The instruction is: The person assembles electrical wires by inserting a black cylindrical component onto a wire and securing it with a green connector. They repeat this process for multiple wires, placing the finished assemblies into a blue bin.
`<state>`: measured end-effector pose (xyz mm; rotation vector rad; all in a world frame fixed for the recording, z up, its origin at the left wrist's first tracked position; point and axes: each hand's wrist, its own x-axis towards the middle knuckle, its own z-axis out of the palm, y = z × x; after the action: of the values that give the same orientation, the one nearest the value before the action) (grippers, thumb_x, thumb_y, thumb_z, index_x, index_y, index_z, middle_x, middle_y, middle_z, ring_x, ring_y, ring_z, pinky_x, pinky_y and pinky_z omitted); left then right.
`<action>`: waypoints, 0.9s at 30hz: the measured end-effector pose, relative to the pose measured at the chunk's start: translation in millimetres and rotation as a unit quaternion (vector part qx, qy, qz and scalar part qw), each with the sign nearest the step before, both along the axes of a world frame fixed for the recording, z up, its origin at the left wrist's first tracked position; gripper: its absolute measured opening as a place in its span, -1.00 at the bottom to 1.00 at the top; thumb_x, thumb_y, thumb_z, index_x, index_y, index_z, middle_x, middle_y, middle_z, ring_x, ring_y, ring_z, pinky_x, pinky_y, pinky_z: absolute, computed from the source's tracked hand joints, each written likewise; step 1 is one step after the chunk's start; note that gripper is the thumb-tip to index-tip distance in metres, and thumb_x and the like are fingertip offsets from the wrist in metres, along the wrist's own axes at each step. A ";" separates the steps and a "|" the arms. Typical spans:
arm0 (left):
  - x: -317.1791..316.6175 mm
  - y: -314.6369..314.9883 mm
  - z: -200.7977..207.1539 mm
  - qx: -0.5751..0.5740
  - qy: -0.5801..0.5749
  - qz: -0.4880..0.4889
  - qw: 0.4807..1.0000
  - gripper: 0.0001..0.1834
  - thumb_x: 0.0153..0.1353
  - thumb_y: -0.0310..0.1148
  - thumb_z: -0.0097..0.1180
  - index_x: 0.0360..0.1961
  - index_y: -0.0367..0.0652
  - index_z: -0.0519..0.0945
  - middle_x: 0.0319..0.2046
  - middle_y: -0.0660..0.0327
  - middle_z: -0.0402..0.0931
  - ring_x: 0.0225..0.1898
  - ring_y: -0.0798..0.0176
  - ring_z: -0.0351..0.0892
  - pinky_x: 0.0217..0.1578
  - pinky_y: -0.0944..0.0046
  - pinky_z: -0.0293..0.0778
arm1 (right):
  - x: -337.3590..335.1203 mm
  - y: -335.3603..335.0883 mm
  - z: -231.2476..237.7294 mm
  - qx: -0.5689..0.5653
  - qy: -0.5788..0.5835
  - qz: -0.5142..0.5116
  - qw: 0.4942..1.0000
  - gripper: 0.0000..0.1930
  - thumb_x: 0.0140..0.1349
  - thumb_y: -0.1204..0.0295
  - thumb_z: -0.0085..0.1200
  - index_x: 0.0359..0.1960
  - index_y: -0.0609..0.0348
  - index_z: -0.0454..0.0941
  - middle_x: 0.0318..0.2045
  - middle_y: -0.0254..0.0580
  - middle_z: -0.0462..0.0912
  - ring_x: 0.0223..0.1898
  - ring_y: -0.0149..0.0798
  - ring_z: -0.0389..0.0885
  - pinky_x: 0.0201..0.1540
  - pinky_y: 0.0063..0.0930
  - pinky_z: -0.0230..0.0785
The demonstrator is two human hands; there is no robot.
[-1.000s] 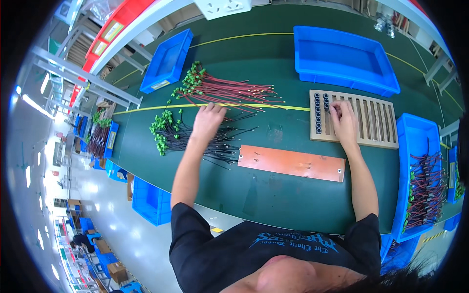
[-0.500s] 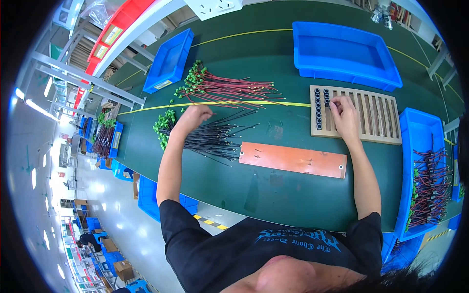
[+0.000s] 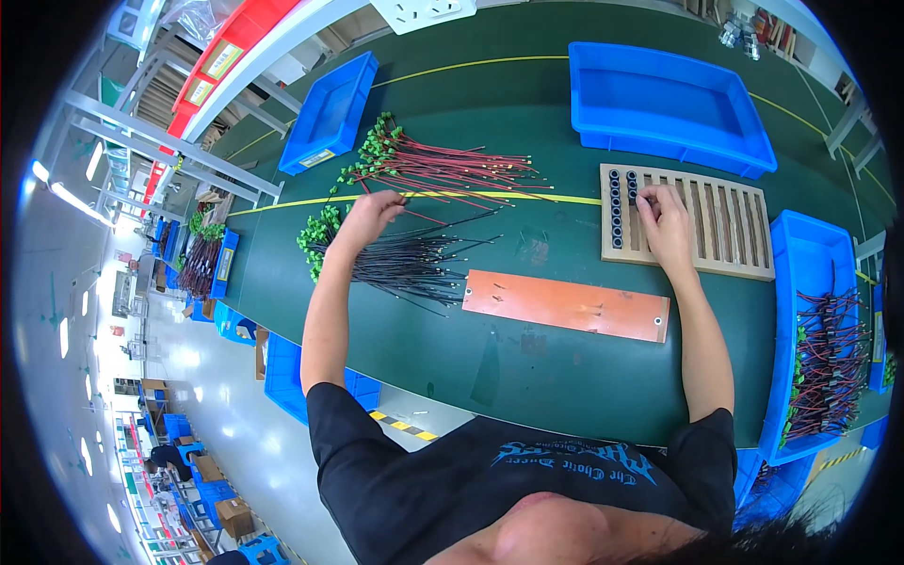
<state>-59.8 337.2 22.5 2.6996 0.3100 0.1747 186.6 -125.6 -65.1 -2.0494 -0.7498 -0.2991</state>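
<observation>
My left hand is closed in a pinch at the near edge of a pile of red wires with green connectors. One red wire trails from its fingers to the right. Just below lies a bundle of black wires, also with green connectors. Over on the right, my right hand rests on a slotted wooden rack, fingers curled at the second slot. Small black cylinders fill the first slot, and a few stand in the second. Whatever the right fingertips hold is hidden.
An orange-brown strip board lies on the green table in front of me. Blue bins stand at the back left and back right. Another blue bin at the right holds wired assemblies.
My left hand has shifted slightly away from me, toward the red wires, and a red wire now stretches from its fingers. My right hand has stayed at the rack.
</observation>
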 end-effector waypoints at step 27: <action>-42.9 66.1 28.7 -0.290 -0.057 0.112 0.949 -0.77 0.29 -0.51 0.34 -0.08 -0.41 0.69 -0.27 0.15 0.73 -0.34 0.35 0.72 -0.25 0.35 0.65 | -2.7 2.0 1.0 0.017 -0.008 0.009 1.000 -0.90 0.35 0.49 0.19 -0.16 0.20 0.61 -0.26 -0.16 0.60 -0.42 -0.23 0.59 -0.29 -0.31 0.48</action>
<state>-102.7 403.3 51.2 2.0597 0.5386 0.2594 183.9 -123.5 -64.2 -2.0091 -0.7682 -0.3161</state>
